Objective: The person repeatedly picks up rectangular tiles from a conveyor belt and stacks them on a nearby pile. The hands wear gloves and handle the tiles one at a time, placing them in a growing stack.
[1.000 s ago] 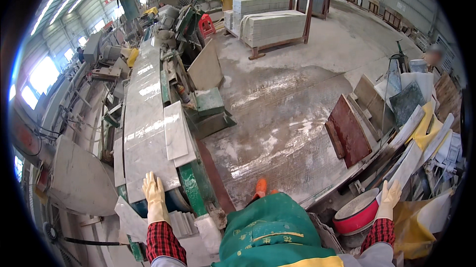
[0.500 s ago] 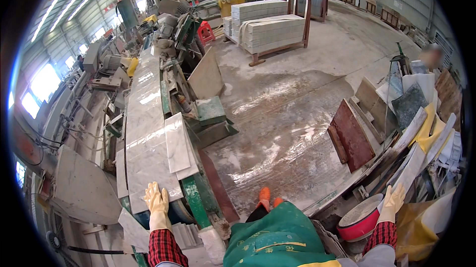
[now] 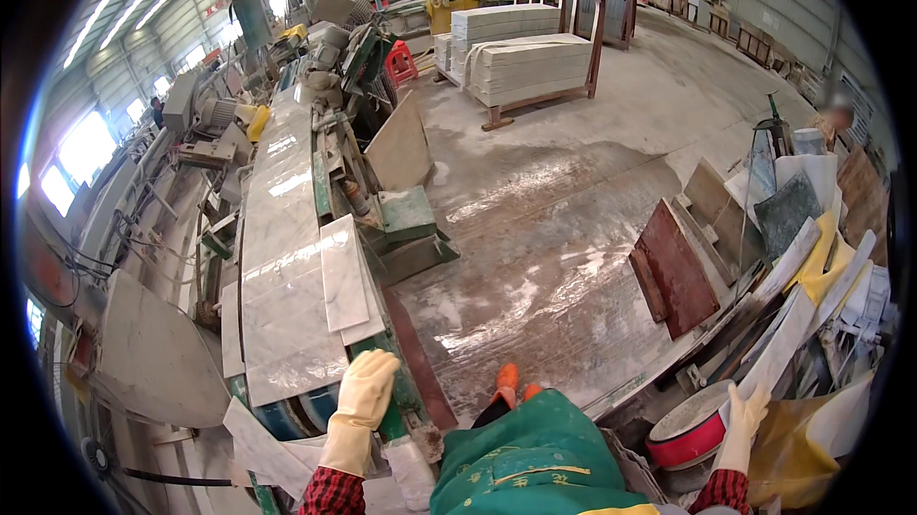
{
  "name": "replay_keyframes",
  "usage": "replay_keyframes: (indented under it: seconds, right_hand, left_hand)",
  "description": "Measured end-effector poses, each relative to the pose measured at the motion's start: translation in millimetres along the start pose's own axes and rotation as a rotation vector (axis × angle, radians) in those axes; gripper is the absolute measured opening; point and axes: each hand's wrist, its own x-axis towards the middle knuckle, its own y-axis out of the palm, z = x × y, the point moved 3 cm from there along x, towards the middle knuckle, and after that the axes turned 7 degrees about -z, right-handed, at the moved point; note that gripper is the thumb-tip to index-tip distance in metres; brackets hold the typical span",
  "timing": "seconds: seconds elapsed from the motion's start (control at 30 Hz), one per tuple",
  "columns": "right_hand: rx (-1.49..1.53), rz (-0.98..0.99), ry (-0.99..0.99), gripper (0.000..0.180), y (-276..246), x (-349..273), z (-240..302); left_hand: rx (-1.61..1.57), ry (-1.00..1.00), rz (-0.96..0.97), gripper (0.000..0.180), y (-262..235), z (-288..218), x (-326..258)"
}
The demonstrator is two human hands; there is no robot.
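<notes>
Both my hands wear cream rubber gloves. My left hand point(image 3: 367, 395) is raised over the green side rail of the conveyor table, its fingers bent together and nothing visible in them. Just beyond it, narrow white marble strips point(image 3: 346, 276) lie stacked askew on the table's right edge. Glossy marble slabs point(image 3: 291, 353) form a row along the table, left of this hand. Out at the right, my right hand point(image 3: 745, 419) has its fingers apart, beside a round red-sided tub point(image 3: 693, 443) with a pale top. It holds nothing that I can see.
Offcuts and boards point(image 3: 778, 257) lean at the right, with a dark red board point(image 3: 674, 271) nearer the middle. Wet concrete floor point(image 3: 535, 257) lies ahead. Bundled stone strips stand on a rack point(image 3: 597, 47) farther off. Machinery point(image 3: 334, 66) lines the table; people are in the background.
My left hand has lifted off the marble slab and moved right, its spread fingers now drawn together. My right hand has dropped slightly lower beside the red-sided tub.
</notes>
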Motion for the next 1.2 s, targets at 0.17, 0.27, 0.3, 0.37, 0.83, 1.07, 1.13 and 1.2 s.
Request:
replay_keyframes:
  seconds: [0.17,0.27,0.3,0.37,0.83,1.07,1.13,1.2]
  right_hand:
    - [0.183,-0.014,0.059,0.101,38,2,-29]
    - [0.173,-0.017,0.038,0.103,37,-3,-25]
    - [0.166,-0.017,0.041,0.102,36,-6,-22]
    - [0.141,-0.014,0.051,0.101,32,-10,-16]
    - [1.42,0.153,0.135,0.083,-15,-29,-7]
    - [1.168,0.345,-0.208,0.082,-22,-58,100]
    - [1.206,0.524,-0.376,0.084,-29,-88,153]
    - [1.286,0.706,-0.557,0.089,-24,-119,203]
  left_hand:
    - [-0.119,0.108,0.064,0.01,34,5,13]
    - [-0.12,0.032,0.15,0.011,51,22,5]
    - [-0.118,0.018,0.139,0.01,54,24,2]
    - [-0.113,-0.01,0.117,0.009,58,27,-4]
    - [-0.104,-0.12,0.169,0.014,55,35,-14]
    - [-0.296,-0.554,-0.007,0.025,77,32,-14]
    - [-0.554,-0.919,0.208,0.03,86,16,1]
    - [-0.938,-0.77,-0.019,0.044,112,7,-1]
